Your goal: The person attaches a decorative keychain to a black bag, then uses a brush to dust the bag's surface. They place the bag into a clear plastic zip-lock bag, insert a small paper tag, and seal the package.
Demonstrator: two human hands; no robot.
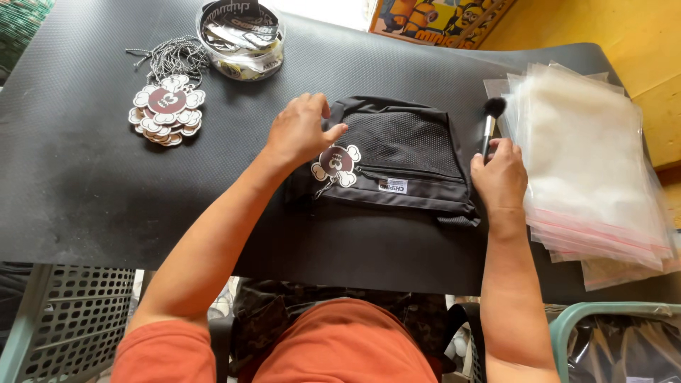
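A: Black bag (401, 159) lies flat, mid-mat (85, 184), mesh panel up. Left hand (298, 131) rests on its upper-left corner, fingers loosely curled, thumb stretched out toward the mesh. Nothing pinched that I can see.

B: And the tag?

A: Cloud-shaped tag (337, 164), maroon centre, white lobes, sits on the bag's left side, just below the left thumb. Touching or just apart, cannot tell. Its thin cord trails down-left.

B: Right hand?

A: Right hand (500, 177) at the bag's right edge, fingers close together, curled round the handle of a small brush (489, 124). Bristles point away, black tuft near the stack of clear sleeves (589, 163). Grip looks light; fingertips are hidden behind the knuckles.

B: How would you judge good form here?

A: My reading: the left palm should keep the bag pinned flat so the fabric does not ride up under the strokes. Brush along the weave, off the edge, not toward the sleeves. Keep the tag lying face up and clear of the bristles, or the cord may snag.

B: Surroundings?

A: Pile of matching tags (164, 110) with bead chains, far left. Round clear tub (241, 39) of printed strips beyond it. Sleeves to the right, overhanging the mat. Bag lies between both hands, one at either side.
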